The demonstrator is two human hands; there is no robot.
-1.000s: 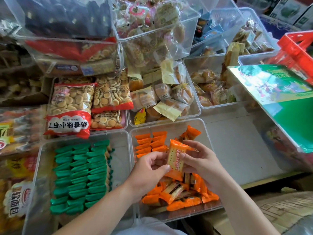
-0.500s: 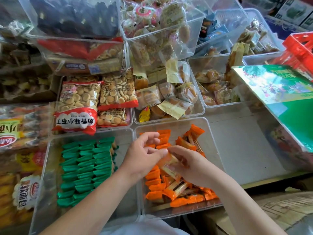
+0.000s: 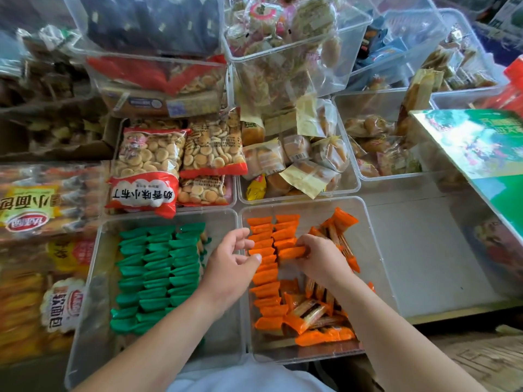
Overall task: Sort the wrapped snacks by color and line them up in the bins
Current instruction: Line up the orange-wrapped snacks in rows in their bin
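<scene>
Held up a second earlier, the orange foil-wrapped snack bar (image 3: 291, 251) had reached the second row (image 3: 286, 226) in the clear plastic bin (image 3: 311, 200), right hand (image 3: 321, 260) pinching it, left hand (image 3: 229, 264) released, lengthening the line.

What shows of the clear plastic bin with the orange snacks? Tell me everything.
The clear plastic bin is a square, thin-walled, see-through tub with rounded corners, standing upright and open on top, beside the clear bin of green wrapped snacks. Two neat rows of orange wrapped snacks fill its left side; a loose pile lies near and right. The right hand reaches in, pinching one orange packet.
</scene>
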